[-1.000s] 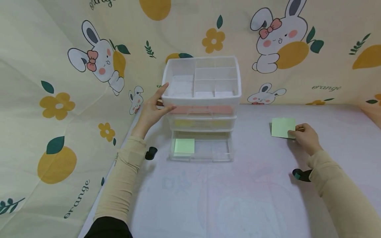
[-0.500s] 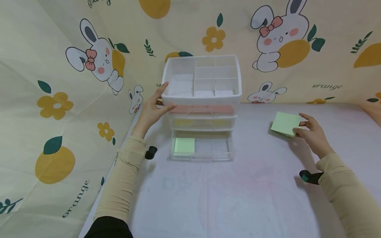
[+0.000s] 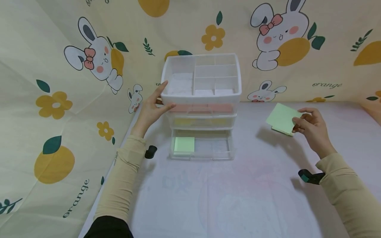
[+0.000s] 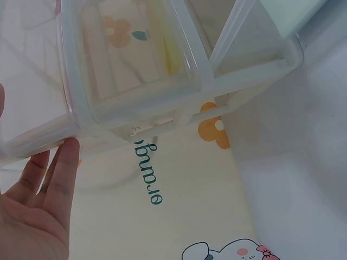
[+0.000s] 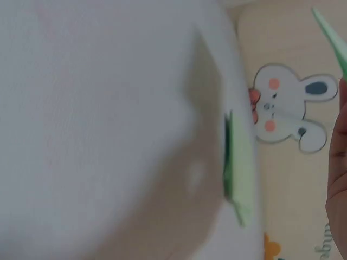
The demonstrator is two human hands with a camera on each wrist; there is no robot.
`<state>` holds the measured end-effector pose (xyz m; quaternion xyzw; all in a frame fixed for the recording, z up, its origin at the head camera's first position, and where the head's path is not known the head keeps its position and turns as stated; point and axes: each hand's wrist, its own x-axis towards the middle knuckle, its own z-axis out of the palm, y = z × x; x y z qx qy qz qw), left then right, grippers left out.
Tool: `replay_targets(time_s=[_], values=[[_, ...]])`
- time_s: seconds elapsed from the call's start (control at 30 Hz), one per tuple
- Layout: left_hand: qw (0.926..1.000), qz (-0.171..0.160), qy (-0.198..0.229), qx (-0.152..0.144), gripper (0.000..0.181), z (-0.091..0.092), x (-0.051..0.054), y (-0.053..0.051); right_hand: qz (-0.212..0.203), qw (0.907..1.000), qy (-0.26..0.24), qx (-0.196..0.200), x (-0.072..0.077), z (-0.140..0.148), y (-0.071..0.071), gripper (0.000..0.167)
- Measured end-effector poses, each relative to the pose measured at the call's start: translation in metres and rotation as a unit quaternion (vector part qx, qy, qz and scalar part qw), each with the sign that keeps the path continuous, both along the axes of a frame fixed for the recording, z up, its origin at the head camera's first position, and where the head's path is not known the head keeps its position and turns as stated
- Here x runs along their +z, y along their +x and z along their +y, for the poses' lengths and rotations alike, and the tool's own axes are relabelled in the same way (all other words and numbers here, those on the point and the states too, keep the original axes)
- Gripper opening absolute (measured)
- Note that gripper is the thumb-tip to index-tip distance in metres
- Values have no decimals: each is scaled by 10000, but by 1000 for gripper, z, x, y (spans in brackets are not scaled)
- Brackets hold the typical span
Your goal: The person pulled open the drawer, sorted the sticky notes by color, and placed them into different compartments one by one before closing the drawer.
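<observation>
My left hand (image 3: 148, 114) holds the left front corner of a white desktop drawer organizer (image 3: 200, 100), thumb on the front and fingers along the side. In the left wrist view, fingertips (image 4: 69, 149) touch the clear casing. The organizer's bottom drawer (image 3: 212, 147) is pulled out, with a green sticky note pad (image 3: 184, 145) in its left part. Over to the right, my right hand (image 3: 314, 130) pinches a light green sticky note (image 3: 281, 117) between thumb and fingers, tilted above the table. Just beneath it lies another green stack (image 5: 241, 168), mostly covered in the head view.
The upper drawers are closed; pink shows in one and yellow (image 3: 200, 123) in the other. A divided open tray (image 3: 217, 72) tops the organizer. Behind and to the left hangs a rabbit-and-orange patterned cloth (image 3: 184, 19). A white cloth covers the table (image 3: 238, 198).
My right hand has lifted the sticky note up off the stack on the table and tilted it. The left hand keeps its hold on the organizer.
</observation>
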<state>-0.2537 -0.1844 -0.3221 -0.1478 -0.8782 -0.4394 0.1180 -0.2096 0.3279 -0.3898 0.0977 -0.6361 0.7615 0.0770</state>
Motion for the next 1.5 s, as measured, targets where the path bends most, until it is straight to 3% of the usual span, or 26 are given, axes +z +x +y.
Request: replay_targets(time_s=[0.2,0.7,0.9,1.0,1.23,1.5], values=[[10000,-34,-6,22,75,0,0,-1,570,9956,-464,584,13,-25,2,28],[10000,-54,35,33,76,0,0,1,1057,9851,141,1352,27,-98,4,25],[10000,-17,55,21,76,0,0,0,846,9856,982,1087,22,-127,5,15],[10000,17,33,22,76,0,0,0,712,9807,1577,912,18,-139,6,16],[10000,70,-1,-1,76,1,0,0,783,9585,2717,371,7,-166,9,14],[10000,27,65,17,75,0,-1,0,1224,9336,3343,403,-4,-185,9,12]])
